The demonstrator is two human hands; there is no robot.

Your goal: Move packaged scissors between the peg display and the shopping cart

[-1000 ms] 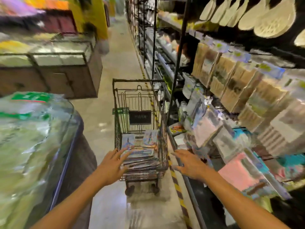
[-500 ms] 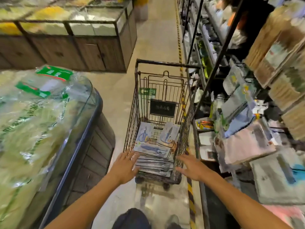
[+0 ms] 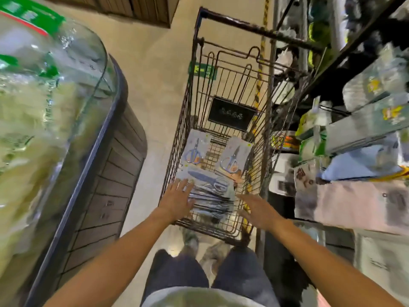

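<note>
A dark wire shopping cart [image 3: 221, 227] stands in the aisle in front of me. A stack of packaged scissors [image 3: 210, 187] lies in its near end, and two more packs lean further in: one [image 3: 194, 150] on the left, one [image 3: 234, 160] on the right. My left hand [image 3: 177, 201] reaches into the cart with straight fingers at the stack's left edge. My right hand [image 3: 257, 210] is spread flat over the cart's right side, just right of the stack. Neither hand holds anything. The peg display [image 3: 358, 138] with blurred hanging packs is on the right.
A curved glass chiller case [image 3: 73, 120] with bagged greens fills the left. Shelves and an upright post [image 3: 345, 38] crowd the cart's right side. A yellow-black floor stripe [image 3: 262, 52] runs along the shelving. My legs and shoes [image 3: 199, 251] are just behind the cart.
My view has tilted down over the cart. Both hands have moved forward to the stack of scissors packs, the left one now inside the cart.
</note>
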